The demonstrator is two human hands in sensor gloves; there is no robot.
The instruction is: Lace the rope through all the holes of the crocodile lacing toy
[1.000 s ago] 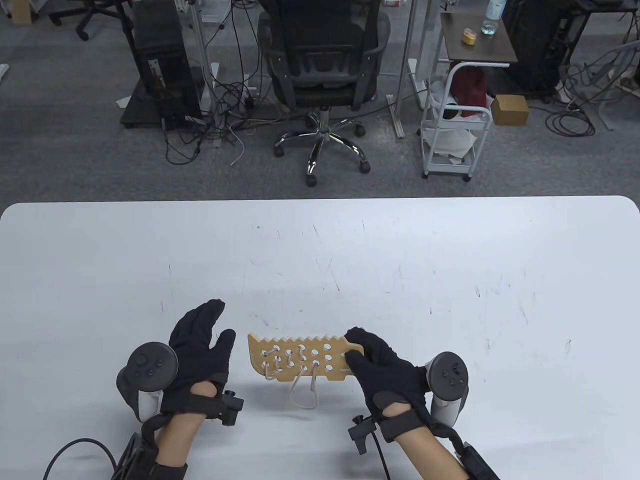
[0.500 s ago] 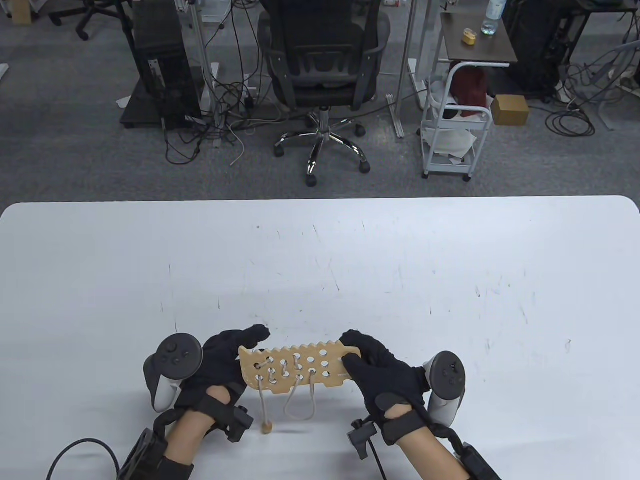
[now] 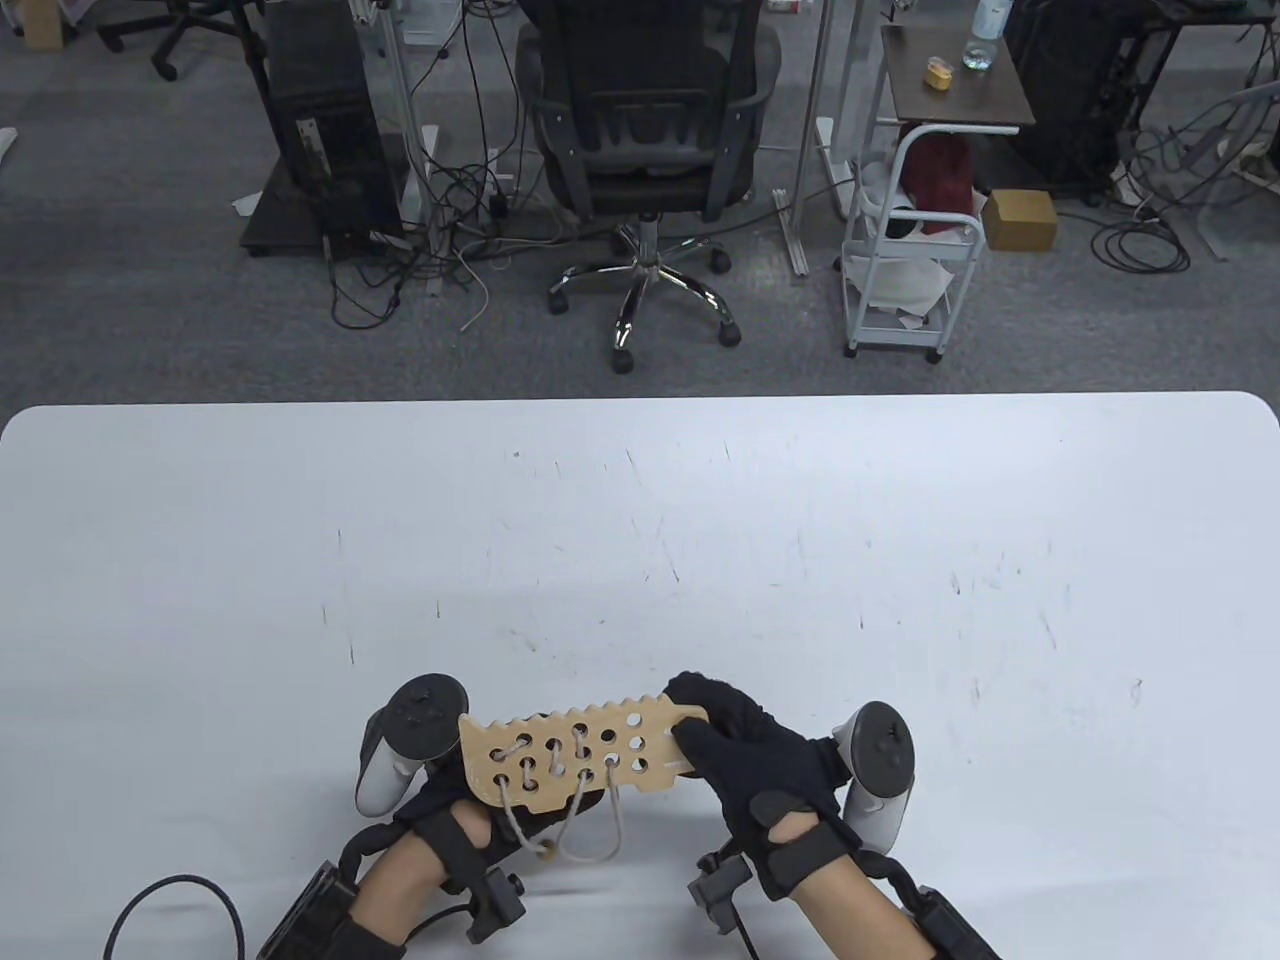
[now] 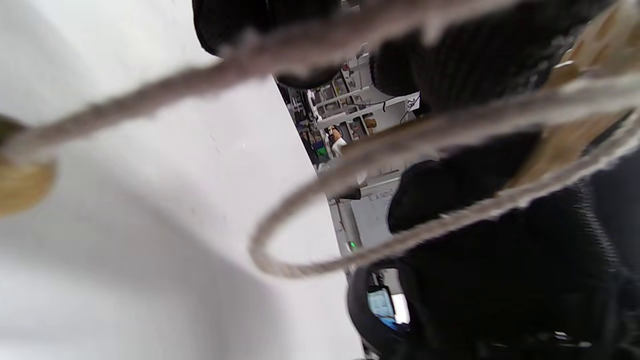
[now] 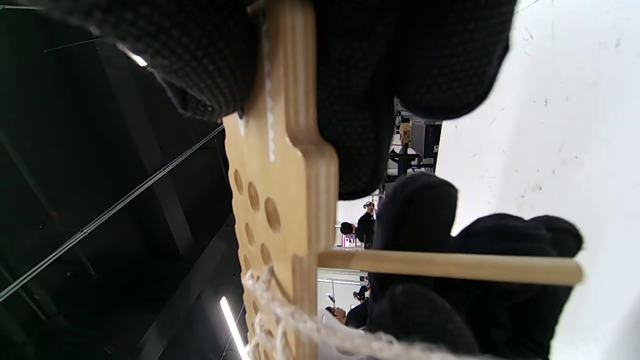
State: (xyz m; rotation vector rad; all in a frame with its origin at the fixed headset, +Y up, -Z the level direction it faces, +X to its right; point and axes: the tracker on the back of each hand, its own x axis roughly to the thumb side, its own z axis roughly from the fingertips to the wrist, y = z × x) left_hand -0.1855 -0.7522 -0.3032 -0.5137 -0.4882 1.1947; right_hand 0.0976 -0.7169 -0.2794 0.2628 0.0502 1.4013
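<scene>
Right hand (image 3: 765, 760) grips the crocodile toy (image 3: 575, 750); left hand's (image 3: 470, 830) grip under it cannot be told; no legible writing

Counts only.
- Crocodile lacing toy (image 3: 575, 752): one.
- Rope (image 3: 590, 855): one, with one slack loop hanging under the toy.
- Wooden tip (image 3: 545, 852) on rope end: one seen.
- Holes in toy: several rows, exact number unclear from here.
- My gloved hands: two, left hand (image 3: 445, 800) and right hand (image 3: 760, 760).
- Trackers: two, left tracker (image 3: 415, 740) and right tracker (image 3: 880, 765).
- Table (image 3: 900, 520): one.
- Behind it: one office chair (image 3: 645, 110), one white cart (image 3: 905, 270), one cardboard box (image 3: 1020, 220), one bottle (image 3: 985, 35).
</scene>
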